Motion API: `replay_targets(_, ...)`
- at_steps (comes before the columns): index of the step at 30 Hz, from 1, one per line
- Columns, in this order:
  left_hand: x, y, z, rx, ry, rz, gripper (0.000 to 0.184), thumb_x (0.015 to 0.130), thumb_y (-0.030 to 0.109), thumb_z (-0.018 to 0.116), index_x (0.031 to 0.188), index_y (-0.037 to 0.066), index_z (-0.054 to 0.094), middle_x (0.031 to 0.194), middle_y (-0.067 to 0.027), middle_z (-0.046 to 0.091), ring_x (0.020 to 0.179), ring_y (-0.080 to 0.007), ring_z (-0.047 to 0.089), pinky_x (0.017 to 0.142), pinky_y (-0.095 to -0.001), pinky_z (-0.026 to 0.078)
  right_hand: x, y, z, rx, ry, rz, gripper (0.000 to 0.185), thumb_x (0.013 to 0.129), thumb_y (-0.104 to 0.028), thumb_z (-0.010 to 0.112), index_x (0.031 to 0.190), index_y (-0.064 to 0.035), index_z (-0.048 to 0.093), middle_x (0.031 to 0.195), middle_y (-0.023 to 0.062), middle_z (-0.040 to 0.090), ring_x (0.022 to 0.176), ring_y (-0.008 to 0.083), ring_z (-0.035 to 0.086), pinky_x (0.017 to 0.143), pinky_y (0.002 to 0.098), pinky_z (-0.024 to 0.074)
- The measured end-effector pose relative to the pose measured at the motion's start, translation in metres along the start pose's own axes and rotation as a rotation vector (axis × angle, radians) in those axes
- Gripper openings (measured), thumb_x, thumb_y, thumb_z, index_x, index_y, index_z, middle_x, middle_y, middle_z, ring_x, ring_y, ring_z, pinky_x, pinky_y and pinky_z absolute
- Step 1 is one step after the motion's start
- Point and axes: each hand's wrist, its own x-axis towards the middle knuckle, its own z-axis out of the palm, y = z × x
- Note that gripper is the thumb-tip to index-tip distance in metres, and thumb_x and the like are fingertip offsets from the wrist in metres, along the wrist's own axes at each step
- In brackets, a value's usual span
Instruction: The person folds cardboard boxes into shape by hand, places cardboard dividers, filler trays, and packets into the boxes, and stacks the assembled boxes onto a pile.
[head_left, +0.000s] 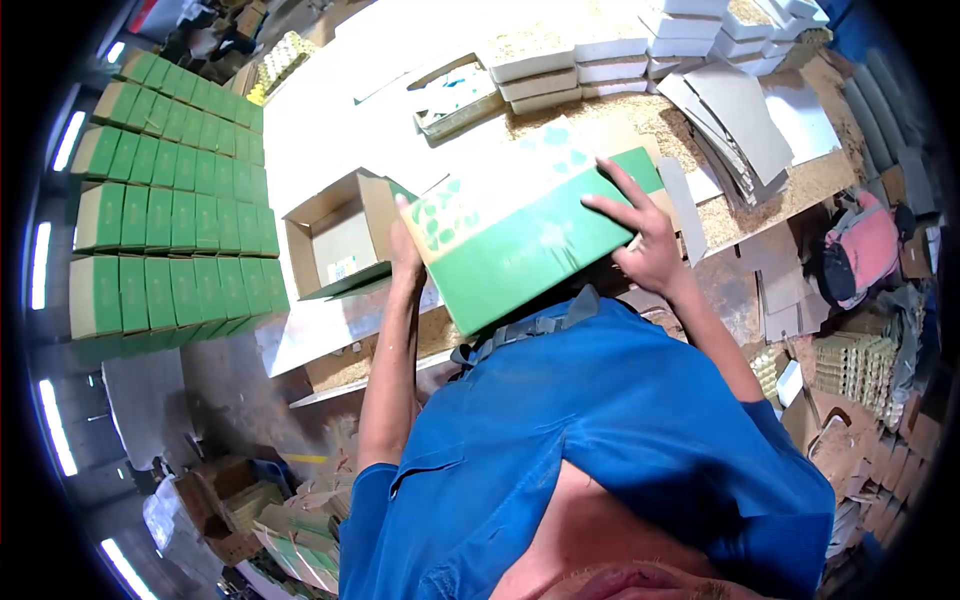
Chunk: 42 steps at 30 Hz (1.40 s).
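A green and tan cardboard box (535, 250) with a leaf pattern is tilted against the front of my body at the table edge. My left hand (405, 245) presses on its left end, mostly seen edge-on. Across its right part lies my right hand (640, 230), fingers spread over the green side and top edge. Just left of the held box, an open empty box (340, 235) rests on the white table (330, 130). Behind them is a shallow tray (458, 105) holding small white and green pieces.
Rows of green boxes (175, 215) are stacked at the left. White trays (545, 75) of shavings line the table's back. Flat cardboard sheets (735, 130) lie at the right, with a pink bag (862, 250) beyond. Egg trays (855, 370) stand lower right.
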Motion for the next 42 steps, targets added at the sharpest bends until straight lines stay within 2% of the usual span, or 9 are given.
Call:
replay_targets(6, 0.041, -0.008, 0.014, 0.245, -0.253, -0.022, 0.065, 0.102, 0.057, 0.033, 0.117, 0.0, 0.058, 0.1, -0.0078, 0.065, 0.082, -0.012, 0.062, 0.068, -0.0293, 0.053, 0.109, 0.025, 0.009, -0.471, -0.116, 0.114, 0.026, 0.075, -0.023, 0.063, 0.095, -0.011, 0.075, 0.085, 0.0175, 0.07, 0.082, 0.0349, 0.067, 0.077, 0.0426, 0.0554)
replay_targets(10, 0.036, -0.059, 0.008, 0.239, -0.112, -0.128, 0.069, 0.1, 0.061, 0.035, 0.126, 0.0, 0.054, 0.109, -0.0094, 0.064, 0.091, -0.0124, 0.063, 0.073, -0.0307, 0.053, 0.144, 0.084, 0.04, -0.492, -0.335, 0.447, 0.045, 0.082, -0.044, 0.067, 0.085, 0.0004, 0.073, 0.085, 0.0219, 0.07, 0.087, 0.0376, 0.068, 0.08, 0.0442, 0.0544)
replay_targets(14, -0.019, 0.018, 0.021, 0.111, -0.075, -0.168, 0.081, 0.096, 0.063, 0.043, 0.15, 0.004, 0.028, 0.138, -0.016, 0.047, 0.125, -0.023, 0.047, 0.104, -0.0384, 0.038, 0.172, 0.112, 0.05, -0.532, -0.451, 0.463, 0.058, 0.08, -0.055, 0.068, 0.086, 0.0024, 0.072, 0.086, 0.0225, 0.07, 0.089, 0.0371, 0.068, 0.084, 0.0427, 0.0536)
replay_targets(17, -0.015, -0.009, 0.023, 0.575, -0.056, 0.068, 0.081, 0.092, 0.037, 0.061, 0.152, 0.001, 0.021, 0.15, -0.0213, 0.036, 0.137, -0.0302, 0.038, 0.114, -0.0388, 0.028, 0.195, 0.124, 0.04, 0.039, -0.576, 0.778, 0.08, 0.077, -0.071, 0.063, 0.101, 0.0049, 0.07, 0.086, 0.0248, 0.069, 0.079, 0.0333, 0.07, 0.061, 0.0423, 0.0592)
replay_targets(20, -0.011, -0.02, 0.024, 0.577, -0.078, 0.176, 0.076, 0.09, 0.017, 0.061, 0.152, -0.001, 0.021, 0.15, -0.0211, 0.037, 0.136, -0.0283, 0.039, 0.114, -0.0347, 0.027, 0.227, 0.237, 0.037, 0.545, -0.141, 1.014, 0.092, 0.084, -0.062, 0.062, 0.146, 0.0005, 0.035, 0.136, 0.0296, 0.045, 0.106, 0.0324, 0.063, 0.06, 0.0351, 0.0623)
replay_targets(23, -0.014, -0.019, 0.017, 0.509, -0.046, 0.11, 0.07, 0.091, 0.014, 0.058, 0.15, -0.001, 0.025, 0.147, -0.0207, 0.042, 0.134, -0.0281, 0.042, 0.112, -0.0339, 0.03, 0.245, 0.265, 0.052, 0.565, 0.071, 1.182, 0.095, 0.084, -0.054, 0.067, 0.151, -0.004, 0.022, 0.143, 0.0307, 0.034, 0.111, 0.0355, 0.059, 0.074, 0.0412, 0.0614)
replay_targets(24, -0.013, -0.019, 0.014, 0.509, -0.036, 0.114, 0.07, 0.091, 0.014, 0.058, 0.15, -0.001, 0.025, 0.147, -0.0207, 0.042, 0.134, -0.0281, 0.042, 0.112, -0.0339, 0.03, 0.257, 0.282, 0.068, 0.685, 0.211, 1.281, 0.072, 0.083, -0.045, 0.071, 0.143, -0.0174, 0.042, 0.149, 0.0187, 0.034, 0.134, 0.0379, 0.036, 0.078, 0.0528, 0.0566)
replay_targets(32, -0.014, -0.014, 0.013, 0.396, -0.082, 0.065, 0.061, 0.09, 0.009, 0.055, 0.146, -0.001, 0.033, 0.14, -0.0182, 0.05, 0.129, -0.0275, 0.046, 0.11, -0.0344, 0.032, 0.279, 0.308, 0.107, 0.668, 0.706, 1.322, 0.055, 0.076, -0.009, 0.075, 0.121, 0.011, 0.051, 0.121, 0.0221, 0.058, 0.096, 0.033, 0.064, 0.07, 0.0556, 0.0591)
replay_targets(42, -0.005, -0.024, 0.006, 0.375, -0.077, 0.009, 0.064, 0.089, 0.008, 0.054, 0.148, 0.001, 0.031, 0.143, -0.0202, 0.047, 0.132, -0.0276, 0.044, 0.112, -0.0348, 0.031, 0.192, 0.282, 0.087, 0.527, 0.601, 1.3, 0.058, 0.081, -0.024, 0.071, 0.127, 0.0042, 0.05, 0.123, 0.0204, 0.055, 0.111, 0.0329, 0.057, 0.095, 0.0471, 0.0508)
